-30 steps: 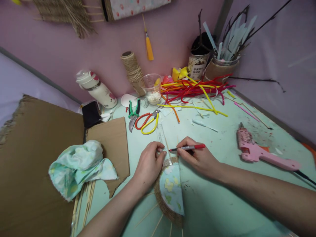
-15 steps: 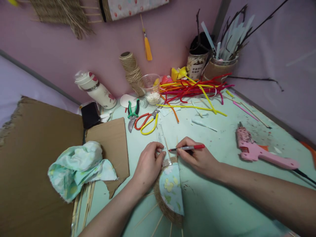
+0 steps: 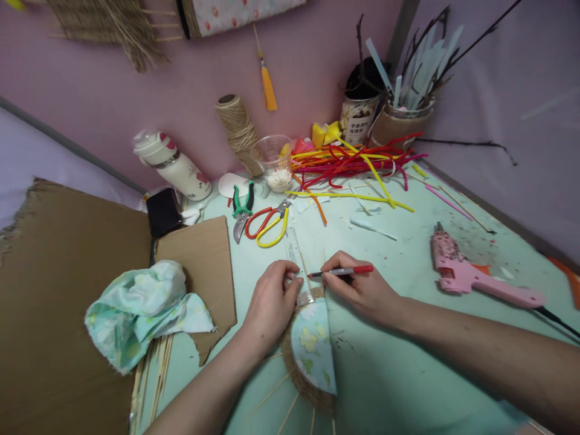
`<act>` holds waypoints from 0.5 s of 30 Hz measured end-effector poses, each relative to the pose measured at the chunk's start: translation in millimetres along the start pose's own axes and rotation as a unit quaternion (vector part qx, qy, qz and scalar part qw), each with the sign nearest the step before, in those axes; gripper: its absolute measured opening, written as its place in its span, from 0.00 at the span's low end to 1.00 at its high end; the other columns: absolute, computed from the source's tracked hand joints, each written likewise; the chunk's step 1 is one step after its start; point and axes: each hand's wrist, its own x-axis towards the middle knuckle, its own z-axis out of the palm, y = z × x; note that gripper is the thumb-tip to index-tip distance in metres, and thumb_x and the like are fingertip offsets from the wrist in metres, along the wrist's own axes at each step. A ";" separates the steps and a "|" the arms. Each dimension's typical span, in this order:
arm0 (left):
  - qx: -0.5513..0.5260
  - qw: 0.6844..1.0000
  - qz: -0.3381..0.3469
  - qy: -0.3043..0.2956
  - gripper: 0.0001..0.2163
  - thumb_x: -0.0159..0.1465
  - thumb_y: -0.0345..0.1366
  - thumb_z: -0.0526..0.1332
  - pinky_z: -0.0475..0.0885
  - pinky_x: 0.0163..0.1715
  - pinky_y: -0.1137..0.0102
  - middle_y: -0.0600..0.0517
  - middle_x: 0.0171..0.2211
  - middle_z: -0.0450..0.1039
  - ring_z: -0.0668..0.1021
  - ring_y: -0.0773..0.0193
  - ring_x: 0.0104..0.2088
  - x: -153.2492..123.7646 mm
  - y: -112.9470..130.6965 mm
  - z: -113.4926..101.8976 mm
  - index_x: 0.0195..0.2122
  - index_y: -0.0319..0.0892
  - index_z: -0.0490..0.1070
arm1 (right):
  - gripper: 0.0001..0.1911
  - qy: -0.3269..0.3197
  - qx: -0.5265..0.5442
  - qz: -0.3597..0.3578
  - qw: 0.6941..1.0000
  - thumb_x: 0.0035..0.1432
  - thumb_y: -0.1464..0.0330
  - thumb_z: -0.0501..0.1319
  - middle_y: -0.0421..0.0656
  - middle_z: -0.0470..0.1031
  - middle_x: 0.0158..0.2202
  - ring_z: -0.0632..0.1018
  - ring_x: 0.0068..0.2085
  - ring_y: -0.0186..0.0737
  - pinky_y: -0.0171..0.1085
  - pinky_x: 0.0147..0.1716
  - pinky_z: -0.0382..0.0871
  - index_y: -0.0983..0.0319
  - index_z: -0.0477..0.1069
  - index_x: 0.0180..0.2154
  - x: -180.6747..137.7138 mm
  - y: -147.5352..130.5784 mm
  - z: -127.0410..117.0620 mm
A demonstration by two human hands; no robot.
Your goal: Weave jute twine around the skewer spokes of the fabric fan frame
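My left hand (image 3: 275, 294) is closed on a clear ruler (image 3: 294, 251), fingertips pinching its left edge. The ruler lies along a thin stick, its near end over the twine rim of a half-round piece (image 3: 312, 344). Floral fabric covers the middle of that piece, and thin sticks (image 3: 286, 411) fan out from its curved twine border. In my right hand (image 3: 351, 287) is a red-capped pen (image 3: 348, 270), held nearly level and pointing left. Its tip is at the stick beside the ruler; whether they touch I cannot tell.
Scissors (image 3: 272, 226) and green-handled pruners (image 3: 242, 214) lie beyond the ruler. Pipe cleaners (image 3: 348, 166) spread along the back near a plastic cup (image 3: 276, 163) and twine spool (image 3: 238, 130). A pink glue gun (image 3: 480, 275) rests right; cardboard (image 3: 67, 314) and crumpled fabric (image 3: 145, 308) are left.
The whole view has shifted very slightly. Both hands, the pen and the ruler keep almost the same places relative to the half-round piece.
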 end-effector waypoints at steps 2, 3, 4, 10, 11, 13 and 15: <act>0.001 1.000 -0.001 0.001 0.08 0.62 0.36 0.55 0.68 0.32 0.69 0.50 0.37 0.72 0.75 0.64 0.32 0.1 0.4 0.0 0.40 0.43 0.67 | 0.06 -0.002 0.002 0.002 1.000 0.61 0.67 0.54 0.38 0.69 0.25 0.69 0.26 0.33 0.32 0.26 0.63 0.61 0.66 0.34 0.1 0.6 0.4; 0.002 1.000 -0.002 0.001 0.08 0.62 0.37 0.55 0.68 0.32 0.69 0.50 0.37 0.72 0.75 0.64 0.32 0.1 0.6 0.1 0.40 0.43 0.67 | 0.06 -0.002 0.003 0.002 1.000 0.61 0.67 0.54 0.38 0.69 0.25 0.69 0.26 0.33 0.32 0.26 0.63 0.61 0.66 0.33 0.2 0.8 0.5; 0.004 1.000 -0.002 0.002 0.08 0.62 0.37 0.55 0.67 0.32 0.69 0.50 0.37 0.73 0.75 0.64 0.32 0.2 0.6 0.1 0.41 0.43 0.67 | 0.05 0.000 0.003 0.001 1.000 0.61 0.67 0.54 0.37 0.69 0.25 0.69 0.26 0.33 0.32 0.26 0.62 0.61 0.66 0.33 0.2 0.9 0.5; 0.004 1.000 0.001 0.002 0.08 0.62 0.37 0.55 0.67 0.30 0.70 0.50 0.37 0.73 0.75 0.65 0.30 0.3 -0.5 0.3 0.41 0.43 0.67 | 0.07 0.004 -0.002 -0.005 1.000 0.62 0.66 0.54 0.38 0.69 0.25 0.69 0.27 0.33 0.32 0.26 0.62 0.61 0.66 0.34 -0.4 1.6 -0.2; 0.003 1.000 0.002 0.002 0.08 0.62 0.37 0.55 0.67 0.29 0.70 0.50 0.37 0.73 0.75 0.65 0.30 0.3 -0.6 0.3 0.41 0.43 0.67 | 0.07 0.002 0.001 -0.004 1.000 0.62 0.66 0.54 0.38 0.69 0.25 0.69 0.26 0.33 0.32 0.26 0.62 0.61 0.66 0.34 -0.4 1.7 -0.2; 0.002 1.000 0.005 0.001 0.08 0.61 0.37 0.55 0.67 0.29 0.70 0.50 0.37 0.73 0.75 0.65 0.30 0.3 -0.8 0.2 0.41 0.43 0.67 | 0.06 -0.001 0.003 -0.002 1.000 0.61 0.66 0.54 0.38 0.69 0.25 0.69 0.26 0.33 0.32 0.26 0.62 0.61 0.66 0.33 -0.2 1.7 -0.2; 0.000 1.000 0.005 0.001 0.08 0.61 0.37 0.55 0.67 0.29 0.70 0.50 0.37 0.73 0.75 0.64 0.30 0.3 -1.0 0.3 0.41 0.43 0.67 | 0.06 0.002 0.001 -0.001 1.000 0.61 0.66 0.54 0.38 0.68 0.25 0.68 0.26 0.33 0.32 0.26 0.62 0.61 0.66 0.33 0.1 1.5 -0.3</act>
